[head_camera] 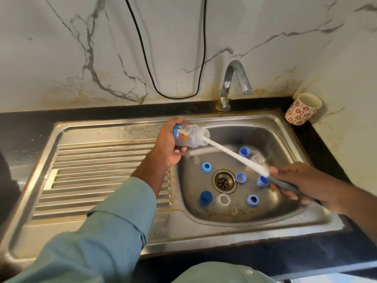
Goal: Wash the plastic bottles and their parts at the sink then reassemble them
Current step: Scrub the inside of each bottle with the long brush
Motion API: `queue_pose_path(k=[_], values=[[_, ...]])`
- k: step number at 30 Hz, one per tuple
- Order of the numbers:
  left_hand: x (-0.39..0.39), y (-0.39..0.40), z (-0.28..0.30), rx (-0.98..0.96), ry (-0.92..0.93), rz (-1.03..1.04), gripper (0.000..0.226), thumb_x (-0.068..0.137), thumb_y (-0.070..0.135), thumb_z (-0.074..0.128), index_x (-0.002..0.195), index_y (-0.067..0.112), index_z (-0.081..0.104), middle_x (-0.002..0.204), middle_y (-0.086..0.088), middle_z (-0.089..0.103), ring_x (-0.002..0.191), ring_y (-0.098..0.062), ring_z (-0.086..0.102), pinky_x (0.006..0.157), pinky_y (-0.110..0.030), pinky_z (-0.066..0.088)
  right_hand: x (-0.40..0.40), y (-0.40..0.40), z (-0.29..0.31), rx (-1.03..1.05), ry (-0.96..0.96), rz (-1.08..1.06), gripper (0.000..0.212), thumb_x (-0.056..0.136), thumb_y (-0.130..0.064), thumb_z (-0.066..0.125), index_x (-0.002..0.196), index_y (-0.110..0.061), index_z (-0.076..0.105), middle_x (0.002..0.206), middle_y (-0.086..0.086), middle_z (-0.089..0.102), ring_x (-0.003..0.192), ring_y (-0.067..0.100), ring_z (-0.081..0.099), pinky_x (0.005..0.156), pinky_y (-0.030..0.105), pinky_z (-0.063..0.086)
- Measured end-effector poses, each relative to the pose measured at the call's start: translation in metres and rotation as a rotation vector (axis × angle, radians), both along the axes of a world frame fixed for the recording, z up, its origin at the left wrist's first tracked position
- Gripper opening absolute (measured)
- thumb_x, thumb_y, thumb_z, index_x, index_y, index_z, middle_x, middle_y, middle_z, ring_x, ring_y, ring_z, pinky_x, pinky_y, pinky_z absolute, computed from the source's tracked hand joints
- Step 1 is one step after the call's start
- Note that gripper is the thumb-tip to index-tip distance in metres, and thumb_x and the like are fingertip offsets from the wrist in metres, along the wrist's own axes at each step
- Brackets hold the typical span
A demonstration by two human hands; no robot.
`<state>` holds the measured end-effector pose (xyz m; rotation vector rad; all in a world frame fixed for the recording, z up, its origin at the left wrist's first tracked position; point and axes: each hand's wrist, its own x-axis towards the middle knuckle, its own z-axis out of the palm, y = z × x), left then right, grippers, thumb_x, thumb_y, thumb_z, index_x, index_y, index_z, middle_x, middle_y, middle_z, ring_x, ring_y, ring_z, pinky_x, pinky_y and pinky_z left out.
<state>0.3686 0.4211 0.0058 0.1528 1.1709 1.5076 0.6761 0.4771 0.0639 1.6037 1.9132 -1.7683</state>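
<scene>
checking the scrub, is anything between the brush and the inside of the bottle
Nothing visible. The left hand grips the bottle tilted over the sink, its mouth uncapped, and the brush in the right hand already runs into it.
</scene>
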Motion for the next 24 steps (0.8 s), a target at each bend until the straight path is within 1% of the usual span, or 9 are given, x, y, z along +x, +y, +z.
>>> queue_pose_path(k=[2, 4, 9, 11, 13, 17, 19, 21, 24], values=[[-0.009, 0.001, 0.004, 0.027, 0.022, -0.115, 0.027, 0.093, 0.036, 0.055, 0.084, 0.011, 0.063, 0.071, -0.004, 0.065, 0.048, -0.014, 0.059, 0.032, -0.016, 0.032, 0.005, 0.001, 0.004, -0.191, -0.02, 0.062, 0.056, 0.079, -0.058, 0.057, 0.084, -0.003, 0.068, 0.053, 0.008, 0.041, 0.041, 0.015, 0.028, 0.039, 0.022, 0.026], [-0.011, 0.004, 0.007, -0.045, 0.148, -0.223, 0.028, 0.093, 0.035, 0.055, 0.084, 0.009, 0.063, 0.068, -0.006, 0.063, 0.044, -0.014, 0.056, 0.032, -0.015, 0.031, 0.002, 0.008, 0.017, -0.031, -0.157, 0.121, 0.055, 0.073, -0.059, 0.06, 0.082, -0.006, 0.07, 0.051, 0.004, 0.046, 0.039, 0.013, 0.034, 0.038, 0.021, 0.029], [0.001, 0.011, 0.006, -0.274, 0.145, -0.274, 0.032, 0.082, 0.04, 0.066, 0.088, 0.009, 0.059, 0.065, -0.008, 0.06, 0.039, -0.013, 0.047, 0.033, -0.013, 0.026, 0.015, 0.027, 0.024, 1.657, -0.395, 0.415, 0.044, 0.094, -0.055, 0.057, 0.093, -0.014, 0.073, 0.071, 0.006, 0.065, 0.059, 0.027, 0.06, 0.052, 0.032, 0.045], [0.004, 0.013, 0.007, -0.251, 0.109, -0.234, 0.033, 0.082, 0.039, 0.067, 0.093, 0.009, 0.06, 0.072, -0.01, 0.062, 0.046, -0.015, 0.047, 0.037, -0.014, 0.025, 0.017, 0.018, 0.013, 1.826, -0.241, 0.411, 0.042, 0.094, -0.048, 0.06, 0.094, -0.008, 0.073, 0.078, 0.009, 0.068, 0.063, 0.031, 0.062, 0.054, 0.034, 0.047], [0.004, 0.014, 0.007, -0.2, 0.089, -0.179, 0.031, 0.083, 0.039, 0.067, 0.095, 0.01, 0.061, 0.077, -0.009, 0.063, 0.051, -0.016, 0.051, 0.037, -0.014, 0.027, 0.017, 0.014, 0.002, 1.632, -0.147, 0.327, 0.038, 0.091, -0.046, 0.062, 0.093, -0.01, 0.075, 0.079, 0.005, 0.069, 0.062, 0.023, 0.063, 0.052, 0.025, 0.044], [0.006, 0.014, 0.01, -0.071, 0.076, -0.002, 0.025, 0.09, 0.036, 0.063, 0.096, 0.012, 0.065, 0.082, -0.008, 0.067, 0.062, -0.017, 0.063, 0.036, -0.017, 0.034, 0.005, -0.002, -0.001, 0.372, -0.1, -0.076, 0.034, 0.083, -0.044, 0.064, 0.083, -0.012, 0.074, 0.057, 0.002, 0.059, 0.051, 0.014, 0.05, 0.05, 0.025, 0.039], [0.008, 0.014, 0.012, -0.075, 0.105, 0.082, 0.022, 0.092, 0.035, 0.062, 0.091, 0.013, 0.067, 0.081, -0.006, 0.069, 0.064, -0.017, 0.063, 0.039, -0.017, 0.036, 0.0, -0.012, -0.01, 0.048, -0.057, -0.133, 0.046, 0.084, -0.049, 0.057, 0.08, -0.005, 0.071, 0.054, 0.005, 0.054, 0.047, 0.016, 0.046, 0.046, 0.026, 0.039], [0.008, 0.016, 0.014, -0.141, 0.18, 0.172, 0.021, 0.091, 0.034, 0.063, 0.093, 0.014, 0.069, 0.081, -0.005, 0.069, 0.067, -0.017, 0.063, 0.043, -0.018, 0.038, -0.005, -0.023, -0.016, -0.033, -0.001, -0.137, 0.049, 0.077, -0.053, 0.061, 0.085, -0.005, 0.07, 0.055, 0.004, 0.052, 0.047, 0.015, 0.045, 0.046, 0.027, 0.039], [0.005, 0.016, 0.016, -0.194, 0.305, 0.304, 0.01, 0.09, 0.027, 0.065, 0.089, 0.018, 0.067, 0.078, -0.004, 0.066, 0.065, -0.015, 0.062, 0.048, -0.02, 0.042, -0.011, -0.029, -0.017, 0.381, -0.141, 0.053, 0.029, 0.077, -0.039, 0.077, 0.1, -0.027, 0.063, 0.067, -0.005, 0.059, 0.055, 0.009, 0.053, 0.052, 0.02, 0.041]])
